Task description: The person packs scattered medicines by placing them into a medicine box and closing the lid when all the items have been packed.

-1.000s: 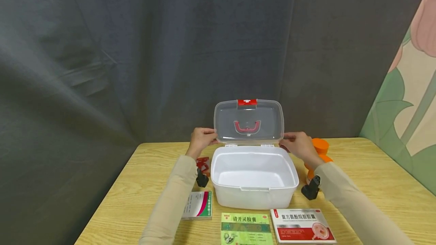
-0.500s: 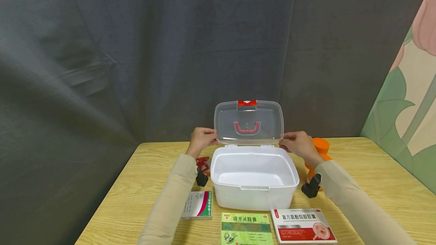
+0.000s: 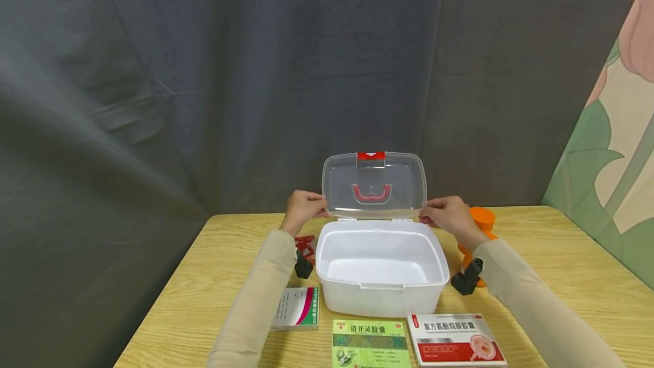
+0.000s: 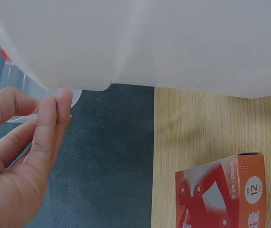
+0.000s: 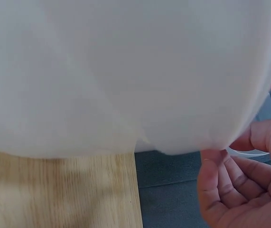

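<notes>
We see the white box (image 3: 380, 299) at lower centre, its lid (image 3: 339, 186) already up; left hand (image 3: 304, 207) and right hand (image 3: 451, 216) pinch the lid's edges with fingers. Opening seems done; medicine packs (image 3: 371, 343) lie outside.

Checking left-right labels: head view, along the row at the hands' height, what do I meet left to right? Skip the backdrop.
Left hand → clear lid → right hand → orange cap → floral panel.
</notes>
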Demonstrator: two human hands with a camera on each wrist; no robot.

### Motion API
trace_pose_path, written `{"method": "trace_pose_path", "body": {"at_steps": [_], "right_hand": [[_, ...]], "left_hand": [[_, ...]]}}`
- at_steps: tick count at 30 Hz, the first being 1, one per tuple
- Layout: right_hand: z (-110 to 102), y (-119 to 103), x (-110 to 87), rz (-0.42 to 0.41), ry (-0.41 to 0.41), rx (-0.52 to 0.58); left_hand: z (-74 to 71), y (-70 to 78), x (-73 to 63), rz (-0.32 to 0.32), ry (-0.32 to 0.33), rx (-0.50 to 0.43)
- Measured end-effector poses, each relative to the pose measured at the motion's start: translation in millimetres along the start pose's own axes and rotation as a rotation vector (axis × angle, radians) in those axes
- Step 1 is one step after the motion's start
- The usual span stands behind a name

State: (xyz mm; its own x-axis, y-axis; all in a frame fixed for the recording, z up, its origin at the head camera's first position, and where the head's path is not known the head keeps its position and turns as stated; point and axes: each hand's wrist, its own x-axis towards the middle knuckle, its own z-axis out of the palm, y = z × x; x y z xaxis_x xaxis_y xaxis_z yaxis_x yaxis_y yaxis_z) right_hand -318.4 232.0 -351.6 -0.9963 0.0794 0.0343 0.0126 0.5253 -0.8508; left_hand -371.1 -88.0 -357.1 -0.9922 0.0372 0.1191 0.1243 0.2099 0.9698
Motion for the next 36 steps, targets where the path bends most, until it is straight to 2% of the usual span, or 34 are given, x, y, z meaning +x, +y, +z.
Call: {"method": "trace_pose_path", "body": {"at_steps": [8,14,22,30,36], "right_hand": [[0.5,-3.2,-1.6,0.012,0.008,-0.024],[2.2,-3.7,-0.8,0.032,0.000,-0.027],[0.8,-2.8,1.5,0.077,-0.052,-0.017],[-2.8,-5.0,2.1,0.098,-0.114,-0.033],[-5.5,-6.9,-1.3,0.102,-0.129,-0.054]], "left_hand": [[-2.4,1.3,-1.3,-0.005,-0.018,0.040],[-4.8,0.7,-0.9,-0.032,-0.022,0.079],[-8.0,-1.4,-0.9,-0.062,-0.060,0.101],[-9.7,0.5,-1.7,-0.076,-0.101,0.064],[-8.9,4.4,-1.7,-0.100,-0.118,0.114]]}}
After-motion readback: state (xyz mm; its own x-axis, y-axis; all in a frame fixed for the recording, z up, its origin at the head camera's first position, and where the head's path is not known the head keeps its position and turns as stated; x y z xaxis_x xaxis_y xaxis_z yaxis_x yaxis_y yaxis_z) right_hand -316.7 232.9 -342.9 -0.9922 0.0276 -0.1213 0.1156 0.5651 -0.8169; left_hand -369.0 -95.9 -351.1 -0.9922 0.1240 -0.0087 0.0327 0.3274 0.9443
